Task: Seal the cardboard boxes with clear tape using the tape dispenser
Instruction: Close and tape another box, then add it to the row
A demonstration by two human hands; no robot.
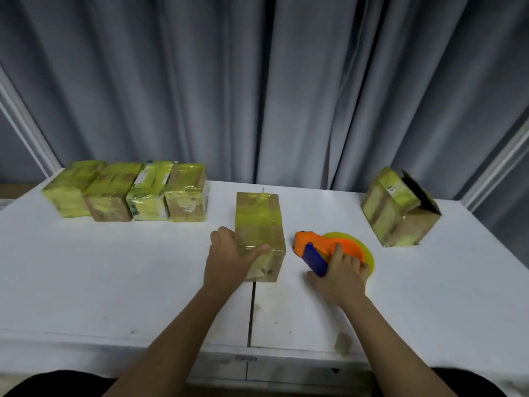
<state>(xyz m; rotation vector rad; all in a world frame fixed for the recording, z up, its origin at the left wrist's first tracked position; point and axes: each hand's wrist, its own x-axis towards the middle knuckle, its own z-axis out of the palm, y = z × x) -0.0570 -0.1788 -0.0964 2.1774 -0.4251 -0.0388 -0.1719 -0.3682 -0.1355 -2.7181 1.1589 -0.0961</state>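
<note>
Cardboard boxes [126, 193] far-left | open box [400, 207] far-right | curtain [257, 81] behind

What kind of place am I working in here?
Probably a makeshift packing station, not a real warehouse: a white table against grey curtains, a row of taped boxes at the back left, and a tape dispenser under the right hand.

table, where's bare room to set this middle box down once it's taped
Bare table lies in front of the row of four boxes, left of the left hand. Another patch sits between the tape dispenser and the open box. The centre is crowded.
</note>
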